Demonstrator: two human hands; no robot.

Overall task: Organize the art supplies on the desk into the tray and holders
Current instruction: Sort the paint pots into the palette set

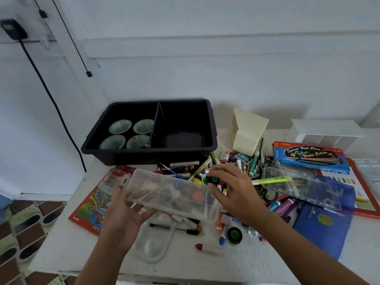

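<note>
The black plastic divided tray (144, 155) stands at the back of the white desk (82, 254) with four round cups (120, 126) in its left compartment — the cream plastic holder (248, 130) just right of it, the blue cardboard paint box (308, 156) further right — and loose pens (185, 163) before it.

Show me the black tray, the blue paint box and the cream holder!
black tray (213, 124), head view, right rim.
blue paint box (310, 156), head view, middle of lid.
cream holder (249, 128), head view, sloping front face.
</note>
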